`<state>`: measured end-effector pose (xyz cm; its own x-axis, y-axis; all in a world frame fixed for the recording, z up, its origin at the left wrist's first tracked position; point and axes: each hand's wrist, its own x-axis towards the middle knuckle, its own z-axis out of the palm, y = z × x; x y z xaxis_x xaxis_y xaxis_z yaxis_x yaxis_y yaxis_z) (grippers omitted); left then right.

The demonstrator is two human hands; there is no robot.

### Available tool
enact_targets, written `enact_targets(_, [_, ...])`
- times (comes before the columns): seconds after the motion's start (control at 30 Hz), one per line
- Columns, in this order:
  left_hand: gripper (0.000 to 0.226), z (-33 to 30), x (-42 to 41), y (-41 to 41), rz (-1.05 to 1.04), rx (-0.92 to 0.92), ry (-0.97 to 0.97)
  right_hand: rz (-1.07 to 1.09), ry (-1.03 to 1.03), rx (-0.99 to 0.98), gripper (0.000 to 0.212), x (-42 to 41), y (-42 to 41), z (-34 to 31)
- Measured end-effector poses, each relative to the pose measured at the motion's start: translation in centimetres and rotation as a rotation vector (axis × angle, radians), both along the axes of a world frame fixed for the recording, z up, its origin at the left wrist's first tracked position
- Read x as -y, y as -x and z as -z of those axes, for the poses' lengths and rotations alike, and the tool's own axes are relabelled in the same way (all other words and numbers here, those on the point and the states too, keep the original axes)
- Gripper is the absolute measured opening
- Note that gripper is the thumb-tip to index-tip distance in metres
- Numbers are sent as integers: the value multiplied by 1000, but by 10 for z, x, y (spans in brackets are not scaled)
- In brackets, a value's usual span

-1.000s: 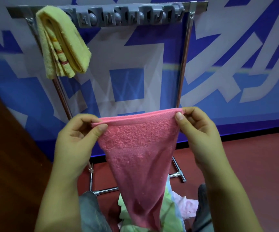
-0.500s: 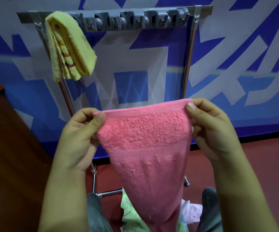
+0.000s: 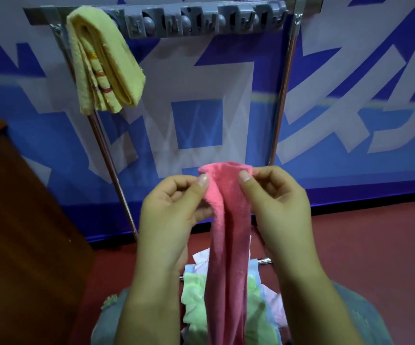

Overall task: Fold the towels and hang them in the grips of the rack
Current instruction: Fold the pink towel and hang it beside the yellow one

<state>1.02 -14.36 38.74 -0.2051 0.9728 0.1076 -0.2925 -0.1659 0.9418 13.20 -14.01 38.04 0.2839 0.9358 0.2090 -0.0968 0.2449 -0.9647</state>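
Wall (image 3: 350,58): in front of me, covered in a blue pattern with broad pale grey-white bands running at angles; 1 blue square (image 3: 196,123) sits framed in pale bands near the middle. A dark strip (image 3: 363,202) runs along the wall's foot where it meets the floor.

Floor (image 3: 375,245): dull red, plain, stretching from the wall's foot toward me on the right.

Wooden furniture (image 3: 14,220): dark reddish-brown, at my left, its top edge visible in the corner, its side sloping down across the left of my view; what kind of piece it is I cannot tell.

My trousers (image 3: 365,314): grey fabric over my knees, low in view.
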Motion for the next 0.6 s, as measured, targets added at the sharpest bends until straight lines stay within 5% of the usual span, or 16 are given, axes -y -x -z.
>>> enact_targets(0.6, [10, -1, 23, -13, -102, -121, -86, -4, -197, 362, 13, 18, 4, 1])
